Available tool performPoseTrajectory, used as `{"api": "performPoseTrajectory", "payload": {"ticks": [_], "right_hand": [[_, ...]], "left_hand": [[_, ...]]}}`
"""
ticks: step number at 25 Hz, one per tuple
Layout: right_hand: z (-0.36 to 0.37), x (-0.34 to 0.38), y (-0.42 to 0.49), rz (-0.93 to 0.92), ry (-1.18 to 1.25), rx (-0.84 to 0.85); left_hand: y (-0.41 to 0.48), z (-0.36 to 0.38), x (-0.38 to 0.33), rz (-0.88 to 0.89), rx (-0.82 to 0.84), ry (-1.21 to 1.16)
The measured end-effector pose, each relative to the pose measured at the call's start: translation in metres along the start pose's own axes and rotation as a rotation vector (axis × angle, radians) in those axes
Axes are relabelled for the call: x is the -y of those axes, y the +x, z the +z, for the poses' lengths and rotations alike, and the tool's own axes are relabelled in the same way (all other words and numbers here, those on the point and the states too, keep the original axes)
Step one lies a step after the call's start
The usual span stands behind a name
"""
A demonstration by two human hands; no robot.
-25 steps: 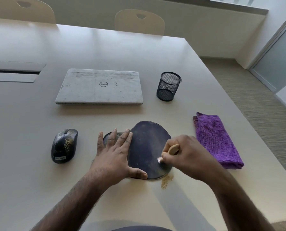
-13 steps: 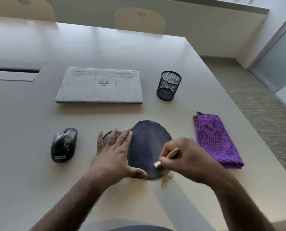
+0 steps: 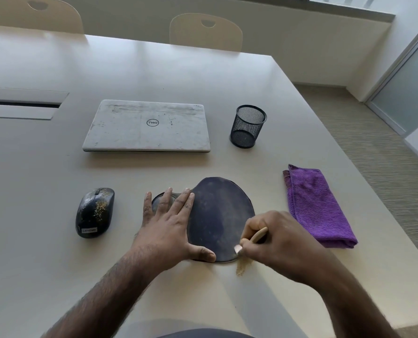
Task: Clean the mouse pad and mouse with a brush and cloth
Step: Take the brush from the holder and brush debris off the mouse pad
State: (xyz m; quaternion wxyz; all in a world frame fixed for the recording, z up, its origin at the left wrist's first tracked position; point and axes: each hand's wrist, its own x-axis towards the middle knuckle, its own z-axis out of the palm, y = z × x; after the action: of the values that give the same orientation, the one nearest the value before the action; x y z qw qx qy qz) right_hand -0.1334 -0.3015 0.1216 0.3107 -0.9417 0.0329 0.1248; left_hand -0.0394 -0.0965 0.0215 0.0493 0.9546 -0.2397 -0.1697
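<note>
The brush (image 3: 258, 235) tip has slid down in this last second, from mid-pad toward the near edge of the mouse pad (image 3: 220, 213), and now sits right by the little heap of tan grit (image 3: 241, 267) on the table (image 3: 37, 172). The left hand (image 3: 169, 225) has not budged: fingers flat and spread, pressing down the pad's left end, thumb along the near rim. The right hand (image 3: 286, 242) is curled round the brush, pinching it low. Most of the handle is buried in that fist, the pale bristles are a blur, and I cannot tell whether they touch the pad. The left fingers cover much of the raised lump at the pad's left end. The pad is a dark, rounded oval, mottled with dust, lying just beside the folded purple cloth (image 3: 317, 206), which looks nubbly. The brush handle looks like light wood. To the left, the glossy black mouse (image 3: 95, 212) is speckled with tan grit. Behind are a scuffed silver laptop (image 3: 147, 125), closed, and a black wire-mesh cup (image 3: 248, 126).
</note>
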Motion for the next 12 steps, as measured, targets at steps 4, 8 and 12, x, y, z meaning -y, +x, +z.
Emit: {"api": "performPoseTrajectory", "payload": {"ticks": [4,8,12], "right_hand": [[-0.0066,0.0001,-0.0019,-0.027,0.075,-0.015],[-0.0021,-0.0002,0.0007,-0.066,0.065,-0.011],[-0.0063,-0.0050,-0.0017,-0.079,-0.038,0.092]], "left_hand": [[0.0002,0.0003,0.0002,-0.002,0.002,-0.007],[-0.0005,0.0001,0.0001,-0.002,0.003,-0.009],[-0.0002,0.0003,0.0003,-0.003,0.002,-0.010]]}}
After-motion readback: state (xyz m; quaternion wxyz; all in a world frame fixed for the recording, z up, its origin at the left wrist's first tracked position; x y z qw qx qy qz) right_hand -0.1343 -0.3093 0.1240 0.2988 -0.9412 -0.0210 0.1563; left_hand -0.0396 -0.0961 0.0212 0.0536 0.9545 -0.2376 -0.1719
